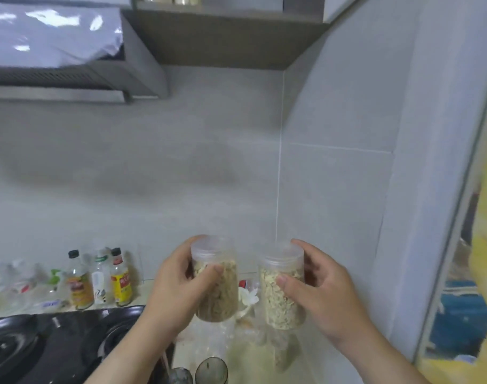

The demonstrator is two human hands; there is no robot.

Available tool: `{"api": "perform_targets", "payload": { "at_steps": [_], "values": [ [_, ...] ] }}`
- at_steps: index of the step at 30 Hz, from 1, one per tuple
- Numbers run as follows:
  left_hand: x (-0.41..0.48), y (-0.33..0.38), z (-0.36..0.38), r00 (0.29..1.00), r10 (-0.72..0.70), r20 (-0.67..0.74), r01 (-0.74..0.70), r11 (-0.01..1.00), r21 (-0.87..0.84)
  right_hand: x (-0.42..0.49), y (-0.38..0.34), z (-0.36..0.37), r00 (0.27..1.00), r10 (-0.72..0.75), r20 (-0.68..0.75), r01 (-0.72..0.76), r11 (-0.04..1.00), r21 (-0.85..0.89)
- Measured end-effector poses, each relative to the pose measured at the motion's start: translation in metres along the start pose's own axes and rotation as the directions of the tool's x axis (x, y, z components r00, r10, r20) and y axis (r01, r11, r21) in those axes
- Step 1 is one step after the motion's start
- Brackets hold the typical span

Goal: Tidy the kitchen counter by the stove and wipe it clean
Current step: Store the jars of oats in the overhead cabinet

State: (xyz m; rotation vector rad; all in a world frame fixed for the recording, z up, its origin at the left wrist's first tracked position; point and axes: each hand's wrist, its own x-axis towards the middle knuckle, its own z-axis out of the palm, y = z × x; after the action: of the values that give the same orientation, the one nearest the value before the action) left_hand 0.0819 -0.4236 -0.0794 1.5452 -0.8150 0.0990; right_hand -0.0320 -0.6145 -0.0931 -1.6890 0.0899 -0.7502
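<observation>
1. The left hand (178, 286), at 6 o'clock, curls its fingers (217, 270) round a clear lidded jar of brownish flakes (218, 297), held above the counter (206, 350).
2. The right hand (322, 295) grips a jar of paler flakes (282, 303) just beside it.
3. Sauce bottles (101, 278) stand at 8 o'clock, behind the stove (42, 347).

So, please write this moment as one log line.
left hand: grips darker jar | right hand: grips paler jar | both lidded, held above counter
</observation>
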Motion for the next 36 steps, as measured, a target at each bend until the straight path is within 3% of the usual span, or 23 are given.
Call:
{"api": "perform_targets", "payload": {
  "at_steps": [9,18,25,32,36],
  "values": [
    [0.049,0.089,-0.037,0.976,0.133,-0.175,-0.149,0.985,-0.084,0.044,-0.096,0.013,0.973,-0.219,0.073,0.213,0.974,0.072],
    [0.131,0.155,-0.085,0.912,0.323,-0.252,-0.350,0.934,-0.068,0.118,-0.182,0.028,0.905,-0.425,0.001,0.422,0.899,0.116],
    [0.202,0.194,-0.108,0.892,0.385,-0.236,-0.394,0.919,0.009,0.189,-0.231,0.046,0.850,-0.522,-0.075,0.525,0.851,0.032],
    [0.282,0.218,-0.107,0.887,0.400,-0.231,-0.430,0.898,-0.095,0.258,-0.266,0.055,0.777,-0.619,-0.116,0.607,0.785,-0.121],
    [0.326,0.240,-0.098,0.831,0.494,-0.256,-0.506,0.862,0.024,0.298,-0.278,0.049,0.741,-0.656,-0.142,0.627,0.752,-0.202]
  ]
}}
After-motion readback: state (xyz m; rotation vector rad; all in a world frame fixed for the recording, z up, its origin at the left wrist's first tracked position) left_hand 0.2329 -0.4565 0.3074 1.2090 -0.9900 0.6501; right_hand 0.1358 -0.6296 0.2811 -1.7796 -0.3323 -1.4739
